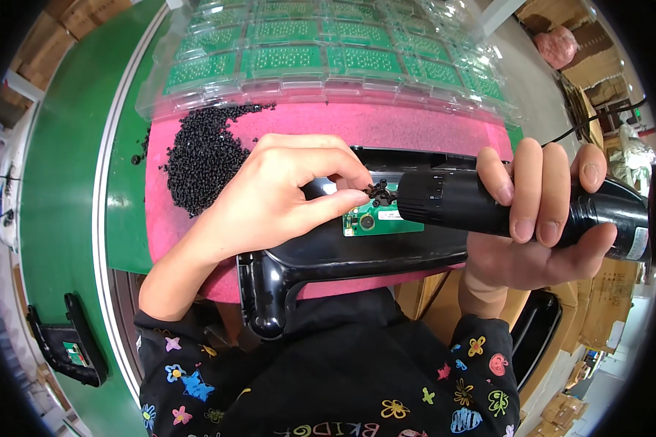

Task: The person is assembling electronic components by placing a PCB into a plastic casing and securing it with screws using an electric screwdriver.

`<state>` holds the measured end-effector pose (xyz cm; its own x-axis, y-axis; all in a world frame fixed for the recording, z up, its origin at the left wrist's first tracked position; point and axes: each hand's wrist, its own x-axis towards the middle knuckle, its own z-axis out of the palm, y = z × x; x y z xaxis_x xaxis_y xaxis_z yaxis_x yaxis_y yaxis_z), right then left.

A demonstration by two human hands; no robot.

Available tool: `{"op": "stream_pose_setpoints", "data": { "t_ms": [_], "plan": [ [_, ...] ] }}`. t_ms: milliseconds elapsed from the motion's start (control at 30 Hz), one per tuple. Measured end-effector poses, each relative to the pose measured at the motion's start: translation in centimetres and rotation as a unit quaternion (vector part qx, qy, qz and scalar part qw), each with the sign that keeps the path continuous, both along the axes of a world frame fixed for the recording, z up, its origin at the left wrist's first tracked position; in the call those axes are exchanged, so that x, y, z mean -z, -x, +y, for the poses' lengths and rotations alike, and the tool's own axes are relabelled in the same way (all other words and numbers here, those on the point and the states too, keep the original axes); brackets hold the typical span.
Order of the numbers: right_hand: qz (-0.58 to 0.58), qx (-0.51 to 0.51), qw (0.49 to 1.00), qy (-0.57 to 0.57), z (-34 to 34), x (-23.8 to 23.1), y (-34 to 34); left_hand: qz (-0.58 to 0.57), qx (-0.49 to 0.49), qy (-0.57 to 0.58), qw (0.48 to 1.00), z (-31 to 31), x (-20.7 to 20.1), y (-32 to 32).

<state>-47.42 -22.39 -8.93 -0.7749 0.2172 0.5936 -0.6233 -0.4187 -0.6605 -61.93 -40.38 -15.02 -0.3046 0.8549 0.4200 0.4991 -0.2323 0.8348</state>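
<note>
My left hand (273,193) has its thumb and index finger pinched on a bunch of small black screws (381,192). The bunch is over a green circuit board (375,224), which lies in a glossy black plastic housing (335,251). Wrapped in the fingers of my right hand (536,218) is a black electric screwdriver (448,200). It lies nearly level across the view, its ringed front end close beside the screws. No bit shows at that end, and the tool hides part of the board.
A large heap of black screws (204,156) lies on the pink mat (328,120), left of the housing. Clear plastic trays (284,58) with green boards stand behind. Another black housing (69,342) rests on the green surface at left. Cardboard boxes (605,298) stand at right.
</note>
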Motion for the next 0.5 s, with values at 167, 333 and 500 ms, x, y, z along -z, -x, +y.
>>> {"op": "stream_pose_setpoints", "data": {
  "t_ms": [167, 333, 500],
  "plan": [
    [-0.023, -0.025, 0.999, -0.027, 0.7, 0.3, 0.3, 0.017, -0.008, 0.0, 1.0, 0.5, -0.6, -0.5],
    [-0.042, -0.022, 0.998, -0.043, 1.1, 0.9, 0.9, 0.102, 0.046, 0.01, 0.994, 0.8, -0.1, 0.3],
    [-0.111, 0.042, 0.993, -0.013, 0.2, 1.7, 0.5, 0.212, 0.041, 0.006, 0.976, 1.3, 0.2, -0.1]
  ]
}}
